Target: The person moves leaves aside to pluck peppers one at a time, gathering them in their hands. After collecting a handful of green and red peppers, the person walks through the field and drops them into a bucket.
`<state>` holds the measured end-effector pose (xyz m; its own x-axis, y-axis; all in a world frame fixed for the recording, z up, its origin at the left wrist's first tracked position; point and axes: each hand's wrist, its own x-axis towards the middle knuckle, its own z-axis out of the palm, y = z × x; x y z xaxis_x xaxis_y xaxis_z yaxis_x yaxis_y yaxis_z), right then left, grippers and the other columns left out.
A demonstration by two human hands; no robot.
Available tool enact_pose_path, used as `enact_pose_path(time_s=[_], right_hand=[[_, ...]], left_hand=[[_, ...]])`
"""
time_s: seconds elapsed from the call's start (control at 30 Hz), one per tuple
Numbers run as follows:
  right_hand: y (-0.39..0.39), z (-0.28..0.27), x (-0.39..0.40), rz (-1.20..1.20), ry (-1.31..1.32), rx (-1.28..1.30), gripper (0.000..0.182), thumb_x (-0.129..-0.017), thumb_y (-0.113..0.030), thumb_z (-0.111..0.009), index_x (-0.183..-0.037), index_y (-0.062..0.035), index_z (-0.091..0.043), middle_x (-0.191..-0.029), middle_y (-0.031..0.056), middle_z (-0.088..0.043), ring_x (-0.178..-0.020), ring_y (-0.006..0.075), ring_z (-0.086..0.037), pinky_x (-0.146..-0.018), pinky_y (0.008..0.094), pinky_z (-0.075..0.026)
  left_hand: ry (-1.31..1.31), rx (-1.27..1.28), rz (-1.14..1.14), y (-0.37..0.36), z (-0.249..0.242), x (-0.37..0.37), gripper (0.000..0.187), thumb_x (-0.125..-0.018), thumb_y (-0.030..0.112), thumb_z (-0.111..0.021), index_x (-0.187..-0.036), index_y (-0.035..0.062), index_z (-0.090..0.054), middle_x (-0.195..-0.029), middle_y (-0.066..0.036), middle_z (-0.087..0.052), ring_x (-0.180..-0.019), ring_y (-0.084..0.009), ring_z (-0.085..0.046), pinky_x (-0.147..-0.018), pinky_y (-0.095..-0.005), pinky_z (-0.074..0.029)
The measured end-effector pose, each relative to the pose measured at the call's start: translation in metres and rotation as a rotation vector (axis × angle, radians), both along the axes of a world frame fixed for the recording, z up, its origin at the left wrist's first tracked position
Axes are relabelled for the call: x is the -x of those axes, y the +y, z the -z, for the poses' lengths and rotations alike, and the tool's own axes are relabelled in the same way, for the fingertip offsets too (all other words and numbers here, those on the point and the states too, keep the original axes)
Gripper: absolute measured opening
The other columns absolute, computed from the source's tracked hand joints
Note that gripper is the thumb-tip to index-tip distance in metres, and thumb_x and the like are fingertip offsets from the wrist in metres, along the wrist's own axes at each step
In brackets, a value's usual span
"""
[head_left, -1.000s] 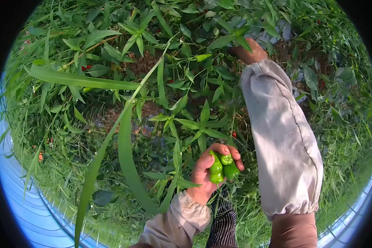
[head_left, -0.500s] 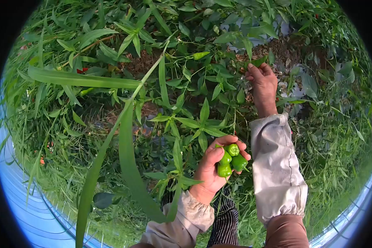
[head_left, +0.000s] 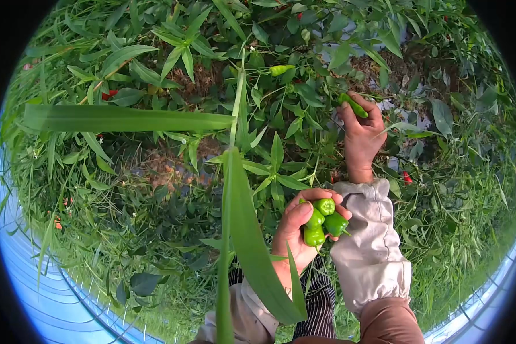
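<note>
Several green peppers [head_left: 323,222] lie in my left hand [head_left: 292,221], its fingers curled round them, in the lower middle of the view. Farther out and to the right, my right hand [head_left: 362,129] pinches one slender green pepper [head_left: 353,105] between thumb and fingers, among the leaves. Another light green pepper [head_left: 281,70] hangs on a plant up and left of my right hand. Pale sleeves cover both forearms.
A tall grass stalk with long broad blades [head_left: 132,118] crosses the view close in front, passing over my left sleeve. Leafy plants surround the hands. Red peppers [head_left: 407,178] show in places. Blue sheeting [head_left: 26,286] curves along the lower left edge.
My right hand has moved slightly down and left, and the slender pepper now shows clearly in its fingers. The grass stalk has shifted right. My left hand has barely moved.
</note>
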<state>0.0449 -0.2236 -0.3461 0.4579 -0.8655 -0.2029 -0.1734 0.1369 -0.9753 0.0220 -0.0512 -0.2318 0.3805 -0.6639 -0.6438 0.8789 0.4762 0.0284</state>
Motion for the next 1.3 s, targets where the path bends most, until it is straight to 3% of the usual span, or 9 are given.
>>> enact_pose_path(time_s=[0.23, 0.37, 0.5, 0.67, 0.83, 0.97, 1.07, 1.13, 1.3], right_hand=[[-0.015, -0.093, 0.011, 0.117, -0.107, 0.152, 0.020, -0.087, 0.000, -0.062, -0.104, 0.0076, -0.054, -0.107, 0.0184, -0.064, -0.086, 0.0193, -0.066, -0.074, 0.0298, -0.058], [-0.003, -0.132, 0.060, -0.316, -0.069, -0.172, 0.028, -0.081, -0.001, -0.070, -0.106, 0.0027, -0.059, -0.110, 0.0165, -0.065, -0.092, 0.0212, -0.065, -0.081, 0.0299, -0.052], [-0.009, -0.158, 0.084, -0.856, 0.201, 0.356, 0.038, -0.072, -0.023, -0.076, -0.107, -0.0092, -0.068, -0.128, 0.0175, -0.055, -0.124, 0.0377, -0.045, -0.101, 0.0457, -0.036], [-0.022, -0.153, 0.099, -0.958, -0.075, -0.144, 0.040, -0.073, -0.020, -0.073, -0.110, -0.0070, -0.068, -0.138, 0.0203, -0.046, -0.133, 0.0388, -0.036, -0.108, 0.0495, -0.026], [-0.052, -0.065, 0.081, 0.239, -0.131, -0.373, 0.035, -0.088, -0.018, -0.057, -0.113, 0.0073, -0.057, -0.115, 0.0192, -0.061, -0.106, 0.0287, -0.059, -0.096, 0.0410, -0.045], [-0.124, 0.022, 0.043, 0.607, 0.082, -0.187, 0.026, -0.088, -0.015, -0.056, -0.099, 0.0069, -0.061, -0.093, 0.0151, -0.065, -0.090, 0.0244, -0.063, -0.085, 0.0368, -0.049], [-0.154, 0.061, 0.044, 0.349, 0.417, -0.069, 0.019, -0.084, -0.012, -0.056, -0.087, 0.0040, -0.066, -0.080, 0.0140, -0.066, -0.079, 0.0237, -0.065, -0.073, 0.0353, -0.051], [-0.174, 0.095, 0.053, -0.900, 1.385, 0.802, 0.017, -0.081, -0.011, -0.056, -0.076, 0.0000, -0.068, -0.070, 0.0143, -0.065, -0.068, 0.0259, -0.065, -0.061, 0.0392, -0.050], [-0.155, 0.115, 0.086, -0.660, 1.189, 0.679, 0.015, -0.072, -0.012, -0.060, -0.080, -0.0071, -0.072, -0.085, 0.0172, -0.069, -0.080, 0.0300, -0.068, -0.067, 0.0435, -0.053]], left_hand=[[0.057, -0.001, -0.010, 0.000, -0.002, -0.001, 0.040, -0.087, 0.034, -0.059, -0.115, 0.0057, -0.054, -0.111, -0.014, -0.058, -0.099, -0.0335, -0.062, -0.061, -0.0377, -0.057], [-0.007, -0.004, 0.206, -0.013, -0.013, -0.009, 0.061, -0.083, 0.032, -0.064, -0.133, 0.0053, -0.042, -0.109, -0.015, -0.059, -0.094, -0.0336, -0.064, -0.059, -0.0330, -0.059], [0.049, -0.012, 0.345, -0.019, -0.019, -0.005, 0.064, -0.081, 0.029, -0.066, -0.135, 0.0047, -0.041, -0.109, -0.014, -0.060, -0.085, -0.0257, -0.066, -0.060, -0.0337, -0.059], [0.120, 0.055, 0.308, -0.015, -0.012, 0.008, 0.044, -0.083, 0.028, -0.066, -0.117, 0.0054, -0.051, -0.107, -0.015, -0.060, -0.085, -0.0272, -0.066, -0.058, -0.0346, -0.059], [0.086, 0.172, 0.214, -0.015, -0.008, 0.006, 0.035, -0.084, 0.032, -0.065, -0.109, 0.0104, -0.053, -0.108, -0.015, -0.055, -0.095, -0.0341, -0.062, -0.057, -0.0360, -0.058], [0.151, 0.102, 0.229, -0.015, -0.008, 0.008, 0.034, -0.084, 0.032, -0.066, -0.108, 0.0113, -0.053, -0.109, -0.013, -0.055, -0.096, -0.0332, -0.062, -0.059, -0.0359, -0.057], [0.140, 0.084, 0.235, -0.014, -0.009, 0.009, 0.033, -0.084, 0.031, -0.066, -0.108, 0.0126, -0.053, -0.110, -0.012, -0.055, -0.097, -0.0325, -0.062, -0.059, -0.0350, -0.056], [0.148, 0.072, 0.231, -0.013, -0.010, 0.008, 0.032, -0.084, 0.031, -0.066, -0.108, 0.0127, -0.053, -0.110, -0.012, -0.055, -0.098, -0.0326, -0.061, -0.059, -0.0348, -0.056], [0.146, 0.064, 0.201, -0.013, -0.012, 0.007, 0.032, -0.085, 0.031, -0.065, -0.108, 0.0122, -0.053, -0.110, -0.012, -0.055, -0.098, -0.0331, -0.061, -0.060, -0.0346, -0.057]])
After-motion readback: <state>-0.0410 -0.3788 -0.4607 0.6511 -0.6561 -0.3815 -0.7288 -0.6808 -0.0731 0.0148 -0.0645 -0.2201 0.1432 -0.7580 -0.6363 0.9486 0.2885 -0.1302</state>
